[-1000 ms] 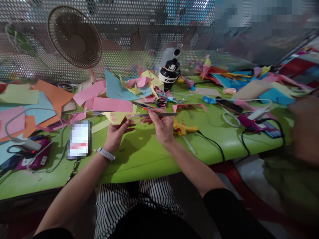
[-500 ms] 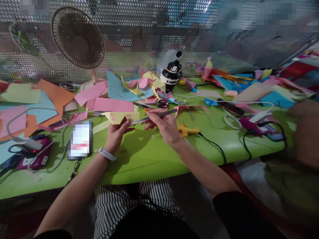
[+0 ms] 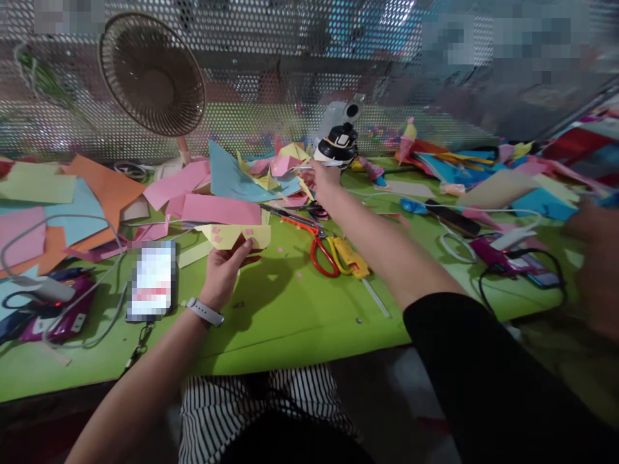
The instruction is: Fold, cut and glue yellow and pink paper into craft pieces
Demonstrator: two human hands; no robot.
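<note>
My left hand (image 3: pixel 226 269) pinches a folded yellow paper (image 3: pixel 235 236) with small pink squares on it, held above the green table. Farther forward, my right hand (image 3: pixel 322 180) is closed round grey tweezers (image 3: pixel 302 168), whose tips point left over the heap of folded paper. A black-and-white bottle (image 3: pixel 336 147) stands just behind that hand. Below it lie red-handled scissors (image 3: pixel 323 255) and a yellow glue gun (image 3: pixel 352 258). A pink paper strip (image 3: pixel 221 209) rests beyond my left hand.
A phone (image 3: pixel 152 280) and a purple power strip (image 3: pixel 68 309) with cables lie at the left. A fan (image 3: pixel 152 76) stands behind coloured paper sheets. Another power strip (image 3: pixel 493 248) and a dark phone (image 3: pixel 452 218) are at the right, near a person's blurred arm (image 3: pixel 592 264).
My right hand has moved forward with the tweezers, away from the yellow paper, toward the paper heap and bottle. The scissors and glue gun now show more. My left hand still holds the paper.
</note>
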